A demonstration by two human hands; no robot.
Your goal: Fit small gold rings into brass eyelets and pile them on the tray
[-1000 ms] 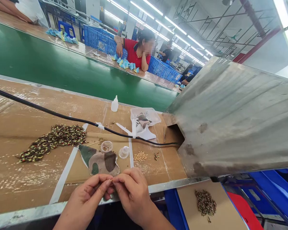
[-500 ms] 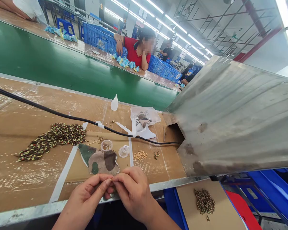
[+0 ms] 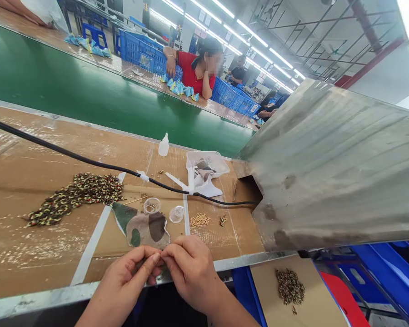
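Observation:
My left hand (image 3: 127,277) and my right hand (image 3: 187,268) meet at the near edge of the cardboard-covered bench (image 3: 37,254), fingertips pinched together on something too small to make out. Just beyond them lies a camouflage cloth scrap (image 3: 143,227). Two small clear cups (image 3: 152,205) stand behind it, with a little heap of pale beads (image 3: 200,220) to their right. A long pile of dark patterned beads (image 3: 77,195) lies to the left.
A black cable (image 3: 88,161) crosses the bench into a big grey metal housing (image 3: 334,168) on the right. A glue bottle (image 3: 163,146) and clear tray (image 3: 207,162) stand further back. Behind the green conveyor (image 3: 88,97) a person in red leans on a table. More beads (image 3: 289,286) lie on lower cardboard.
Both hands stay pinched together at the bench edge with barely any movement. The view has shifted slightly.

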